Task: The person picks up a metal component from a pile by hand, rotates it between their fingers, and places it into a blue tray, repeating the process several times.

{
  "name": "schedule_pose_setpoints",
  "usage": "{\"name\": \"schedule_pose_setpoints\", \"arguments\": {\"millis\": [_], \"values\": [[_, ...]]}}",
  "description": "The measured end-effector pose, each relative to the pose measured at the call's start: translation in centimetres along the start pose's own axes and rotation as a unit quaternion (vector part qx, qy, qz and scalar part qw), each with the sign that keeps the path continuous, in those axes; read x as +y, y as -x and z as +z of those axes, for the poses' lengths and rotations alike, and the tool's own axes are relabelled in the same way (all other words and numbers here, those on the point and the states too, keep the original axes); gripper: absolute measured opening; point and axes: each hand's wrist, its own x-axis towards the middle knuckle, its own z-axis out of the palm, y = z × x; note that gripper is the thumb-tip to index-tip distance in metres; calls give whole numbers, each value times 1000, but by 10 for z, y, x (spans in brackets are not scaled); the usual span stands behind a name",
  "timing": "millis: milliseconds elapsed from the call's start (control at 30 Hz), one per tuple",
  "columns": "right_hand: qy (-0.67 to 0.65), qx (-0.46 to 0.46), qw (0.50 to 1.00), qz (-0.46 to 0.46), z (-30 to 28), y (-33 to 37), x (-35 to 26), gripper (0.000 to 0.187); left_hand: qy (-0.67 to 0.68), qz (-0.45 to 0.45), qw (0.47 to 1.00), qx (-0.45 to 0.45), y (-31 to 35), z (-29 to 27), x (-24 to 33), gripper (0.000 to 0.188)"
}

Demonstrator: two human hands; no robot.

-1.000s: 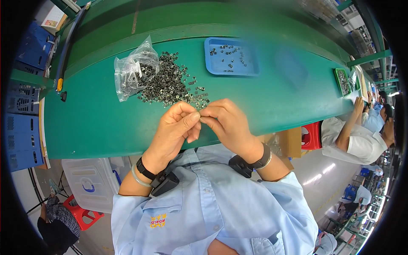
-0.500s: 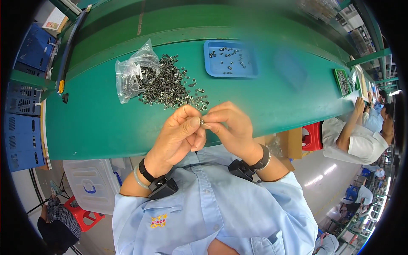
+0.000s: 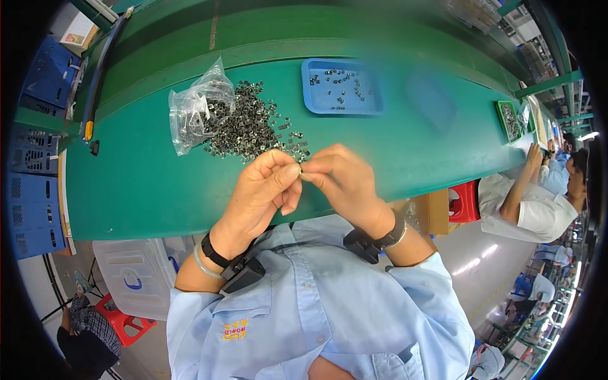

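Observation:
My left hand (image 3: 263, 190) and my right hand (image 3: 339, 180) meet fingertip to fingertip above the near edge of the green table (image 3: 145, 183). Together they pinch one small metal part (image 3: 300, 169), mostly hidden by the fingers. Just beyond the hands lies a heap of several small dark metal parts (image 3: 250, 126). A crumpled clear plastic bag (image 3: 193, 111) rests at the heap's left side. A blue tray (image 3: 316, 101) with several of the same parts sits farther back to the right.
Blue crates (image 3: 31, 183) stand at the left end of the table. A white plastic bin (image 3: 136, 275) and a red stool (image 3: 123, 323) are below on the floor. Another person in a white shirt (image 3: 529, 209) works at the right, near a small green tray (image 3: 510, 120).
Both hands have stayed together at the table's near edge, shifting slightly; the fingers have worked the small part between them. Heap, bag and tray are unmoved.

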Motion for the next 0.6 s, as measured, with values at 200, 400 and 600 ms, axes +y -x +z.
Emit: {"name": "schedule_pose_setpoints", "arguments": {"millis": [200, 400, 600], "values": [[109, 52, 991, 53, -28, -45, 53, 7, 10, 24, 999, 44, 2, -9, 4, 13], [226, 26, 968, 101, -31, -48, 65, 10, 27, 20, 996, 84, 11, -28, 1, 14], [230, -134, 963, 49, -7, -18, 45, 14, 28, 2, 996, 84, 9, -28, 0, 13]]}}
